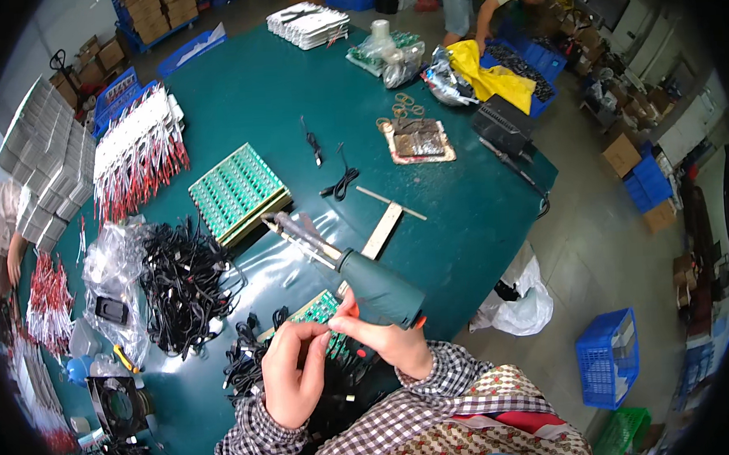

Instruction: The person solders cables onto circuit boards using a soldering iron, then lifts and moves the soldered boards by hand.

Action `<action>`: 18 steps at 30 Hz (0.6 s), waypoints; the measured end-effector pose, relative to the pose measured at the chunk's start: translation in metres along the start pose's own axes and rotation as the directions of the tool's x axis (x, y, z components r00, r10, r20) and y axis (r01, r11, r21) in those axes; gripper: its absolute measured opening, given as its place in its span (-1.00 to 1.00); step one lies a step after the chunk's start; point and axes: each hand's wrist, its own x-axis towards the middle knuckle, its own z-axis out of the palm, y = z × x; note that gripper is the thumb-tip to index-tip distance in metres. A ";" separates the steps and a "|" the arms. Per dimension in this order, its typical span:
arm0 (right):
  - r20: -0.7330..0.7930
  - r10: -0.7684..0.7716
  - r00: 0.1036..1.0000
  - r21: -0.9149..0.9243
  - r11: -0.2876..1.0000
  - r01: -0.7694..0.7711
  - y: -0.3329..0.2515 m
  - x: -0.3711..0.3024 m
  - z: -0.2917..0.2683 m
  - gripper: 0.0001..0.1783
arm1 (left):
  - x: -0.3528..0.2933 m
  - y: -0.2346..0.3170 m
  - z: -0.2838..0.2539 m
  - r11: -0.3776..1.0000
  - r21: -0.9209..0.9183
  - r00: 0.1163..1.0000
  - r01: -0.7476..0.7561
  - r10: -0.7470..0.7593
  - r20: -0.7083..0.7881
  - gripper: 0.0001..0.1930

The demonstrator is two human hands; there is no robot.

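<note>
So right hand (395,341) is gripping the dark green pistol-shaped soldering gun (359,281); left hand (294,371) pinches a thin black wire (325,335) over the green circuit-board strip (319,310). Judging by the big black cable pile (182,282), lots left.

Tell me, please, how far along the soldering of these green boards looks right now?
Done: I cannot tell; a stack of green circuit boards lies mid-table, soldered or not. In hand: the right hand grips the soldering gun, while the left hand pinches something small over a green board. Left: probably plenty, judging by the pile of black cables beside it.
</note>
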 end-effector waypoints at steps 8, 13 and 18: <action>-0.066 0.215 0.974 0.251 0.949 -0.193 -0.023 0.012 0.000 -0.81 | 0.013 -0.004 -0.002 0.896 -0.362 0.959 0.257 -0.189 0.213 -0.89; -0.102 0.223 0.969 0.307 0.934 -0.183 -0.020 0.014 0.006 -0.78 | 0.010 -0.013 0.000 0.865 -0.427 0.965 0.263 -0.225 0.138 -0.90; -0.013 0.090 0.996 -0.027 0.996 -0.091 -0.010 0.013 0.002 -0.65 | 0.011 -0.015 -0.002 0.862 -0.434 0.965 0.262 -0.227 0.132 -0.89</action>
